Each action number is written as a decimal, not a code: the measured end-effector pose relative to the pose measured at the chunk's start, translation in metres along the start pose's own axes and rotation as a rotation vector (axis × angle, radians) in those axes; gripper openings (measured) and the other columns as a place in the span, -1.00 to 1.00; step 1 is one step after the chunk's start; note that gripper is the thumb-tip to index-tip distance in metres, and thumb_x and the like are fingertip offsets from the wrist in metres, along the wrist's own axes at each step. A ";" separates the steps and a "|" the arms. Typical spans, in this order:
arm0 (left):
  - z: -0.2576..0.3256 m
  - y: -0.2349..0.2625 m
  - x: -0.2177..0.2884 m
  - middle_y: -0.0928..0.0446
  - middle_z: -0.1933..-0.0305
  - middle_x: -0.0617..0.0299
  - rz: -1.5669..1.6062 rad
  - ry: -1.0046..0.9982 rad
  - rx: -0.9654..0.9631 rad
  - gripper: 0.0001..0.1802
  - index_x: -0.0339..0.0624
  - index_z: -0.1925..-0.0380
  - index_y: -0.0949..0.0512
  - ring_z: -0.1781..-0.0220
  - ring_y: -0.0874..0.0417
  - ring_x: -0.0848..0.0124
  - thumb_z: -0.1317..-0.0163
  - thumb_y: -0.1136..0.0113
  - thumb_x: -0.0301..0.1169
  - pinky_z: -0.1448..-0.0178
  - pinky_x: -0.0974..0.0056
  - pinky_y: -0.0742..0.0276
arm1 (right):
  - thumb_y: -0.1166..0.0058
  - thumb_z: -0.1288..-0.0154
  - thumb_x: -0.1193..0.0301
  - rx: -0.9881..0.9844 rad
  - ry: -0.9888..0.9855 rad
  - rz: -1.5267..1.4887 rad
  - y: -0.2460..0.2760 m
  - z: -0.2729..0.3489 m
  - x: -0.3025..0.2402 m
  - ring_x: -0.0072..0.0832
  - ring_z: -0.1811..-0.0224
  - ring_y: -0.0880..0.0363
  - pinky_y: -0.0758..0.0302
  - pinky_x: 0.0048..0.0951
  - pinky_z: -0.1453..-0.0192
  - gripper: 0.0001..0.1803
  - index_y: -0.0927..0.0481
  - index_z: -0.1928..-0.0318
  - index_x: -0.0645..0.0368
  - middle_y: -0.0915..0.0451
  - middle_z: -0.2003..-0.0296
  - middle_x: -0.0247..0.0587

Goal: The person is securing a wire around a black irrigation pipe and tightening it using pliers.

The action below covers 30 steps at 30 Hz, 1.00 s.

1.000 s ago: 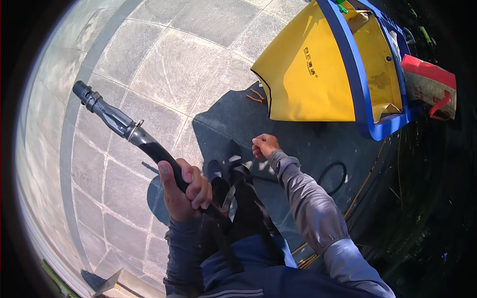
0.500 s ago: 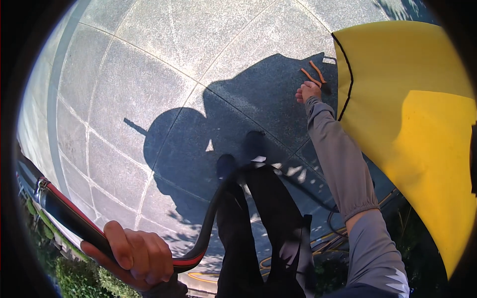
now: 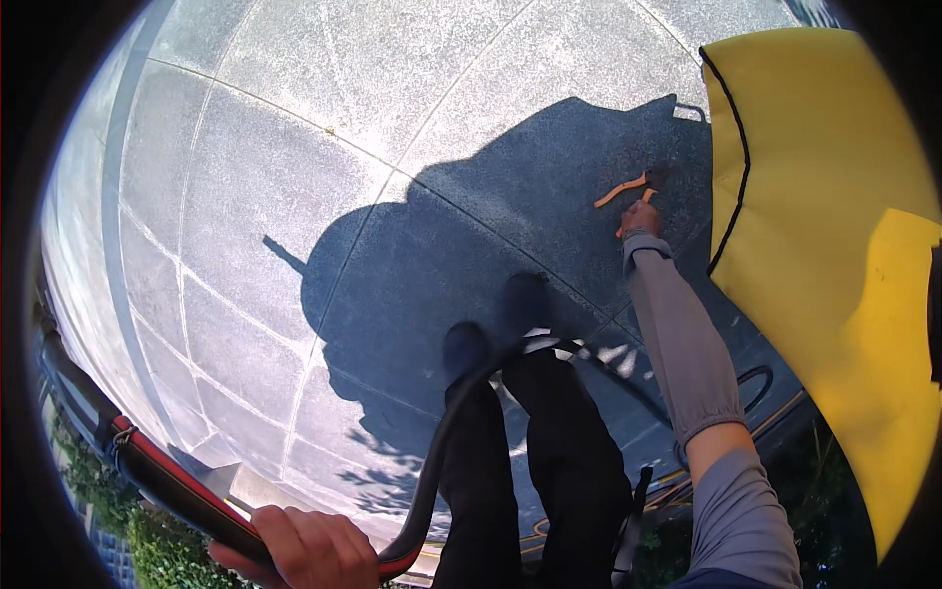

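My left hand (image 3: 314, 550) is closed around a thick black hose with a red stripe (image 3: 186, 491), at the lower left. A wire-like binding circles the hose above the hand, and the lower part bends across in front of my legs. Far out to the right, in the shade, my right hand (image 3: 643, 218) is closed on one handle of an orange-handled hand tool (image 3: 619, 189). Orange shows on both sides of the fist, and the second handle points out to the left. The tool's dark head blends into the shadow, so its exact kind is unclear.
A large yellow panel with black edging (image 3: 814, 128) fills the right side, close to my right arm. Orange and dark lines (image 3: 677, 481) lie looped by my right leg. Underfoot is concrete paving (image 3: 275, 128) with joints. Green shrubs (image 3: 177, 550) border the lower left.
My right hand has closed around one orange handle, and the tool has turned, its handles now pointing more leftward. My left hand and the hose have shifted down and right in view.
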State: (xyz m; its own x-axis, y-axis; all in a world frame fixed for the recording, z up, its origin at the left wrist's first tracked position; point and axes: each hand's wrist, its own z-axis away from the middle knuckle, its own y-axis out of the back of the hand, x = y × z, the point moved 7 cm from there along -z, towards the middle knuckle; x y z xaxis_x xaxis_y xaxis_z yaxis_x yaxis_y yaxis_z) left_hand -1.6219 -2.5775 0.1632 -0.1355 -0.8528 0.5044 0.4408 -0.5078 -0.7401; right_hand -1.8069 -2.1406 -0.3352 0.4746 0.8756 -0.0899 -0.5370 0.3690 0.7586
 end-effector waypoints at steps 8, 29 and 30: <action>0.017 -0.073 -0.009 -0.18 0.74 0.41 -0.017 0.079 0.134 -0.35 -0.07 0.38 -0.30 0.84 -0.15 0.57 -0.52 0.48 0.24 0.76 0.37 -0.20 | -0.05 -0.19 0.65 -0.397 -0.285 -0.774 0.017 0.216 -0.002 -0.36 0.52 -0.67 -0.67 -0.31 0.55 -0.65 -0.45 -0.02 0.24 -0.62 0.33 -0.08; 0.290 -0.391 0.134 -0.17 0.76 0.35 -0.292 0.092 -0.358 -0.41 -0.11 0.47 -0.36 0.82 -0.13 0.53 -0.52 0.23 0.15 0.70 0.37 -0.17 | -0.14 -0.25 0.54 -0.242 1.055 -1.410 0.564 0.811 -0.105 -0.38 -0.18 -0.39 -0.36 -0.23 -0.32 -0.81 -0.55 0.12 0.28 -0.28 -0.35 0.10; 0.301 -0.402 0.134 -0.18 0.75 0.34 -0.240 0.103 -0.433 -0.43 -0.12 0.48 -0.35 0.81 -0.16 0.53 -0.52 0.18 0.12 0.69 0.37 -0.17 | -0.12 -0.26 0.57 -0.216 1.033 -1.425 0.566 0.820 -0.098 -0.43 -0.12 -0.40 -0.39 -0.28 -0.28 -0.74 -0.53 0.03 0.30 -0.28 -0.35 0.09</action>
State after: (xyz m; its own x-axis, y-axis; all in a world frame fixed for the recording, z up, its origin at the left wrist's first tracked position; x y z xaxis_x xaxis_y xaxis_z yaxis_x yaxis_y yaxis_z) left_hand -1.5508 -2.4511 0.6625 -0.2841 -0.7020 0.6530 -0.0191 -0.6768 -0.7359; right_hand -1.5853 -2.2735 0.6326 0.0655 -0.3408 -0.9379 -0.2529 0.9035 -0.3460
